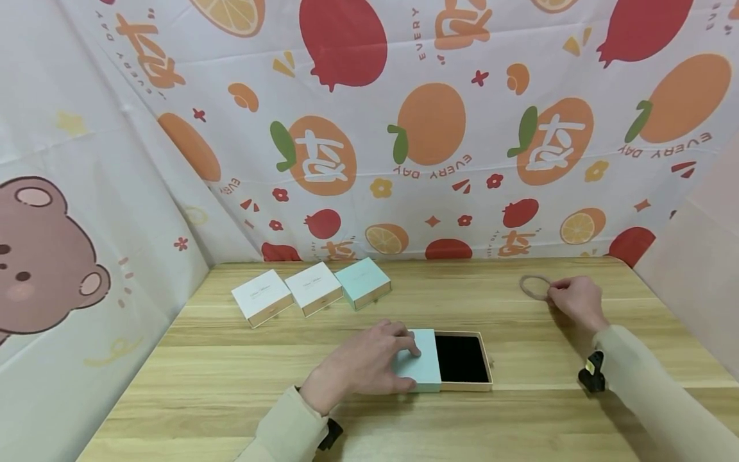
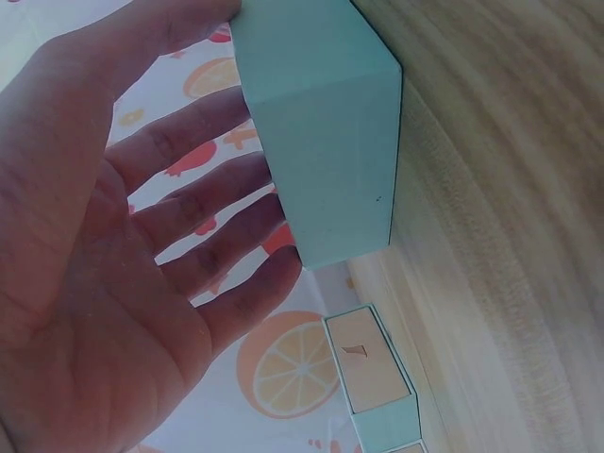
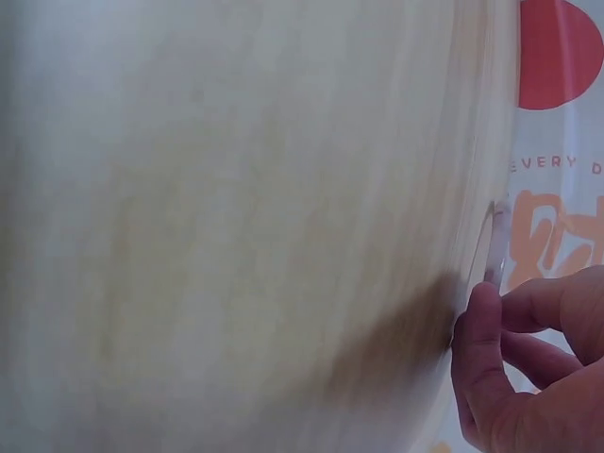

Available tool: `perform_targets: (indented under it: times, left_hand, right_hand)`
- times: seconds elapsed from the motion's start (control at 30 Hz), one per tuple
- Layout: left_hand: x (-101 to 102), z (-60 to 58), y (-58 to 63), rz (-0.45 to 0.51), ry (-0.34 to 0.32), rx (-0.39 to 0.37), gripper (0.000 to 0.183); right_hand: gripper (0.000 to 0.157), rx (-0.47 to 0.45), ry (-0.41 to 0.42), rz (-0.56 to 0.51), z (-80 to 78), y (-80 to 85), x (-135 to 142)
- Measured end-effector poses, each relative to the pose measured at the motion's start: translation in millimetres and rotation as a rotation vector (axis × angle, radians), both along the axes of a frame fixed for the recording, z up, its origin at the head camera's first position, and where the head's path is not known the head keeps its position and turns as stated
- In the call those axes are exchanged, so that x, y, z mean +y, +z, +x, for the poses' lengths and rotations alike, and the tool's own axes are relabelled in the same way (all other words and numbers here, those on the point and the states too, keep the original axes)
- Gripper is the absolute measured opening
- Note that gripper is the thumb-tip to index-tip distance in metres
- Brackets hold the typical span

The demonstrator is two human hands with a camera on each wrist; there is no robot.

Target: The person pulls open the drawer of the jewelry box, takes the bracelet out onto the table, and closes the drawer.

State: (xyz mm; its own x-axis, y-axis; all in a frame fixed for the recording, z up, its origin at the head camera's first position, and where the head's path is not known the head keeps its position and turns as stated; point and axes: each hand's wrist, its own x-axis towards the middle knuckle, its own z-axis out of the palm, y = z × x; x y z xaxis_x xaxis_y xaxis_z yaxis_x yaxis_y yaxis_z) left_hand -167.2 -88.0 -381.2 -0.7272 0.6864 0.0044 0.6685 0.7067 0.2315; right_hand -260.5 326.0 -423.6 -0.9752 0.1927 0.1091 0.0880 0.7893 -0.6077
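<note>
A mint drawer-style box (image 1: 426,366) lies on the table with its tray (image 1: 487,386) slid out to the right, showing a black lining (image 1: 461,359). My left hand (image 1: 369,359) rests on the mint cover, fingers spread over it and thumb at the near edge. Seen from the left wrist, those fingertips meet the edge of the cover (image 2: 326,160). Farther right, my right hand (image 1: 579,301) pinches a thin greyish bracelet (image 1: 532,277) between thumb and fingertips. Only a pale sliver of the bracelet (image 3: 498,231) shows past the fingers in the right wrist view.
Three closed boxes stand in a row at the back left: a white box (image 1: 262,296), another white box (image 1: 314,287) and a mint box (image 1: 362,282). Behind the wooden table (image 1: 231,385) hangs a fruit-printed cloth (image 1: 491,212).
</note>
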Motion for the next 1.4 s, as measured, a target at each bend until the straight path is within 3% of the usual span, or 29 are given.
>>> perform_targets:
  times: [0.77,1.4]
  left_hand:
    - [-0.5,-0.3,-0.1,-0.006,-0.01,-0.003,0.039]
    - [-0.5,1.7,-2.1,-0.003,-0.013,0.015,0.04]
  right_hand:
    - [0.034,-0.081,-0.056,-0.029,-6.7,-5.1,8.0]
    - [0.039,-0.013,-0.001,0.028,-1.5,-3.0,3.5]
